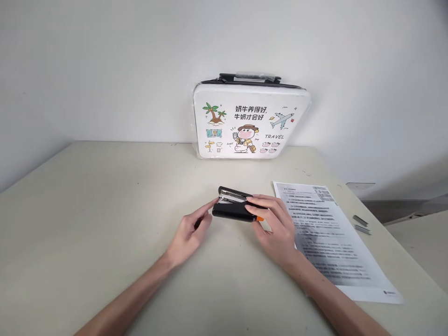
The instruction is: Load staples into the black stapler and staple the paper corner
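Observation:
A black stapler [233, 206] with an orange end lies on the beige table [87, 210], its top lifted a little so the metal staple channel shows. My right hand [275, 228] grips the stapler's right end, fingers over the top. My left hand [192, 231] touches the stapler's left end with its fingertips. A printed sheet of paper [332, 238] lies just right of my right hand.
A white case [250, 119] with cartoon travel pictures and a black handle leans against the wall at the back. Two strips of staples [361, 225] lie near the table's right edge. A lower surface shows beyond that edge.

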`<state>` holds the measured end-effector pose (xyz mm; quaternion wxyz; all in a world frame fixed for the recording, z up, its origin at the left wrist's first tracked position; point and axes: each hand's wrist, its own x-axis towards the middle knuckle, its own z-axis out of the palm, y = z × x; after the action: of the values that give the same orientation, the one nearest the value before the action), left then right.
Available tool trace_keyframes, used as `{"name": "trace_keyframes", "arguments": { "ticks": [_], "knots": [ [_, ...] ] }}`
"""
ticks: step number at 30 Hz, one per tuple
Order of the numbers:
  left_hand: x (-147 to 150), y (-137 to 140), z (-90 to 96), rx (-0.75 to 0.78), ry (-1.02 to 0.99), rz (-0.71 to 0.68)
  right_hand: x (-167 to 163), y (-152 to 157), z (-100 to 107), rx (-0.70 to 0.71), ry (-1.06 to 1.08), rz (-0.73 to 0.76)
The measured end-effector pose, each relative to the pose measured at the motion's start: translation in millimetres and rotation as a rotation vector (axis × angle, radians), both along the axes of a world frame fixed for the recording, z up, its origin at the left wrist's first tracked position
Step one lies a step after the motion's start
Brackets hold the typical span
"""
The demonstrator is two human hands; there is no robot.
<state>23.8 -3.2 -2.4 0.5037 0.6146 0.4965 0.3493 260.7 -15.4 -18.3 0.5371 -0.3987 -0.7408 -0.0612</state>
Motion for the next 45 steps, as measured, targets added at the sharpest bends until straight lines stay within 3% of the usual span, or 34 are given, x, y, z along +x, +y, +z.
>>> {"name": "trace_keyframes", "arguments": {
  "ticks": [9, 16, 20, 26, 29, 32, 35, 38, 45],
  "knots": [
    [-7.6, 15.2, -2.5, -0.261, -0.4, 0.169, 4.6, 3.1, -9.6, -0.123, -0.062, -0.062],
    [-17.9, 16.8, -4.4, -0.377, -0.716, 0.183, 0.9, 10.0, -14.9, -0.555, 0.042, -0.16],
    [-23.4, 21.5, -7.0, -0.464, -0.913, 0.225, -21.0, 46.4, -12.1, -0.719, 0.055, -0.098],
    [-29.5, 25.4, -13.1, -0.547, -1.104, 0.26, -73.8, 130.0, -17.5, -0.708, 0.062, 0.087],
    [-31.6, 25.4, -12.7, -0.556, -1.16, 0.318, -86.0, 147.4, -15.7, -0.715, -0.013, 0.132],
    [-32.1, 26.1, -11.9, -0.551, -1.187, 0.381, -87.3, 131.3, -7.3, -0.564, -0.077, 0.072],
    [-29.9, 26.9, -12.5, -0.542, -1.188, 0.381, -89.6, 91.2, 3.9, -0.437, -0.099, 0.061],
    [-24.9, 25.4, -12.4, -0.524, -1.166, 0.371, -98.4, 50.0, 12.2, -0.542, -0.151, 0.158],
    [-11.4, 13.7, -4.3, -0.556, -1.031, 0.298, -114.3, 10.1, 12.9, -0.673, -0.256, -0.005]
  ]
}}
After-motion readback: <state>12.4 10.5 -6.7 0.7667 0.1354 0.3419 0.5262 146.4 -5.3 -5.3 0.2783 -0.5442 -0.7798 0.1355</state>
